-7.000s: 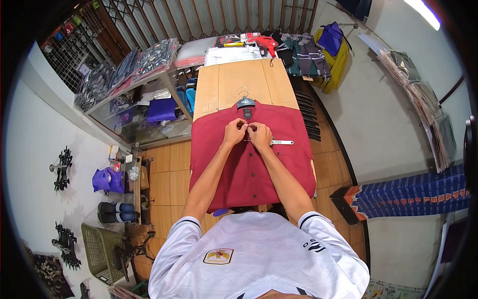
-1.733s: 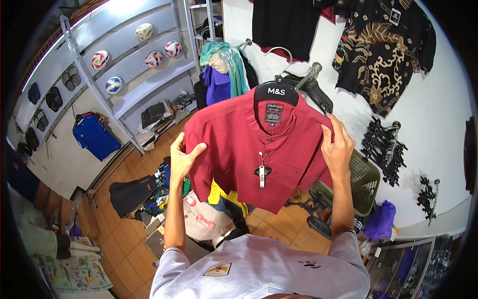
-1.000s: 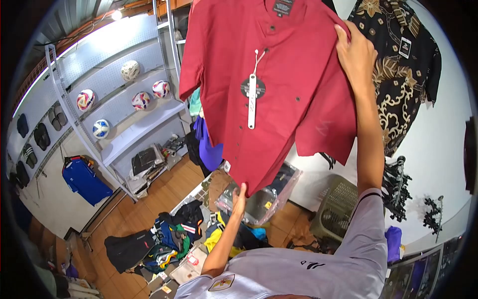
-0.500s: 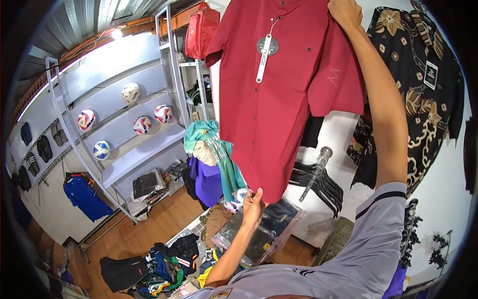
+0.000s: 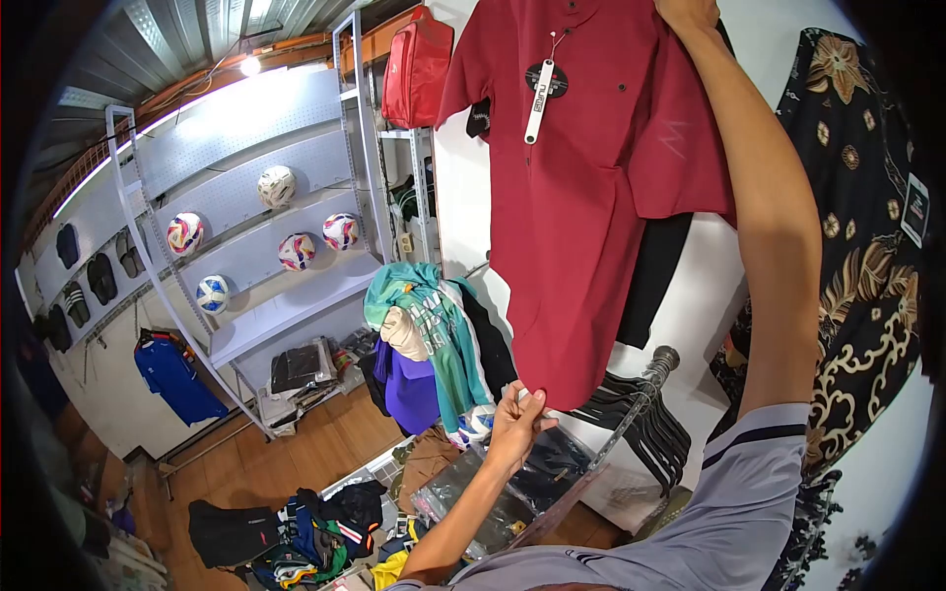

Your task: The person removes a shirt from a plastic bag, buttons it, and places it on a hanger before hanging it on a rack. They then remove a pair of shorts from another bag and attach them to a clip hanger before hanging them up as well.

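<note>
A dark red short-sleeved shirt (image 5: 581, 227) with a front button row hangs up close to me. From its chest dangles a white tag (image 5: 539, 103) over a round black label. My left hand (image 5: 520, 424) pinches the shirt's bottom hem between thumb and fingers. High at the frame's top edge, my right hand (image 5: 692, 14) is closed at the shirt's shoulder; part of it is cut off. Behind the red shirt shows a black garment (image 5: 655, 281). To the right, a black patterned batik shirt (image 5: 852, 197) hangs on the white wall.
Black hangers (image 5: 641, 424) crowd a metal rail (image 5: 662, 366) below the shirt. Footballs (image 5: 277, 185) sit on a grey shelf (image 5: 286, 313). Clothes (image 5: 424, 325) are piled beside it, near plastic-wrapped garments (image 5: 463, 497). More clothes (image 5: 296, 537) lie heaped low down. A red bag (image 5: 418, 69) stands high up.
The camera view has shifted, and the shirt's lower part appears lower and further right. More of the black garment behind it shows. My left hand keeps its pinch on the hem.
</note>
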Action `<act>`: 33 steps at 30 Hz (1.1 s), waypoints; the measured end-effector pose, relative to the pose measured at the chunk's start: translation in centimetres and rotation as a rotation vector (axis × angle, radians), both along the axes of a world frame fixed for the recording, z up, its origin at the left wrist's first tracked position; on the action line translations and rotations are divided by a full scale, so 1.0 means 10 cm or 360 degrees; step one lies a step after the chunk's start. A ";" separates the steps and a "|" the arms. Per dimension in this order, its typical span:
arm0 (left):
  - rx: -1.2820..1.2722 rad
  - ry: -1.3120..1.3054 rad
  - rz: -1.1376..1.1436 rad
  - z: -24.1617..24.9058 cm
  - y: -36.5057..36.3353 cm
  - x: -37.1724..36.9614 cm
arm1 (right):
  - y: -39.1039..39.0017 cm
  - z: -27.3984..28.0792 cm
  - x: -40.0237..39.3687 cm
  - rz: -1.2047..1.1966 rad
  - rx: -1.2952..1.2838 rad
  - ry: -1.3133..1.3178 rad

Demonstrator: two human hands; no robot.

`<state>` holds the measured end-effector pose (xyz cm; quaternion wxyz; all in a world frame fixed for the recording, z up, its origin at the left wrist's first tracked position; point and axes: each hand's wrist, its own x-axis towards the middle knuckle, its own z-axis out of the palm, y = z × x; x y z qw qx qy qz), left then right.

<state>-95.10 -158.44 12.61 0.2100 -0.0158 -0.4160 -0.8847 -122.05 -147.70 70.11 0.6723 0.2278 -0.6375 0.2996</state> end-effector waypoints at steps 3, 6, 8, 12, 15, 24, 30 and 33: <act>-0.0032 -0.0238 -0.0071 -0.05 0.00 0.01 | -0.05 -0.03 -0.06 0.0008 0.0001 0.0015; -0.0226 -0.0456 -0.0120 -0.54 0.01 -0.05 | -0.08 -0.06 -0.01 -0.0055 0.0065 -0.0009; -0.0503 -0.0532 -0.0346 -0.95 0.04 0.01 | -0.11 -0.09 -0.05 -0.0099 0.0093 0.0003; -0.1113 -0.0461 -0.1125 -1.53 0.04 0.30 | -0.16 -0.16 -0.04 -0.0169 0.0065 0.0061; -0.1560 -0.0388 -0.1379 -2.03 0.29 0.55 | -0.30 -0.37 -0.02 -0.0434 0.0014 0.0238; -0.1642 -0.0459 -0.1585 -2.16 0.72 1.15 | -0.58 -0.95 0.67 -0.0127 0.0245 0.0431; -0.1363 -0.0493 -0.1170 -2.39 0.80 1.87 | -0.88 -1.69 1.61 0.0087 0.0437 0.0719; -0.1175 -0.0526 -0.0867 -2.55 0.83 2.49 | -1.08 -2.37 2.32 0.0567 0.0584 0.0505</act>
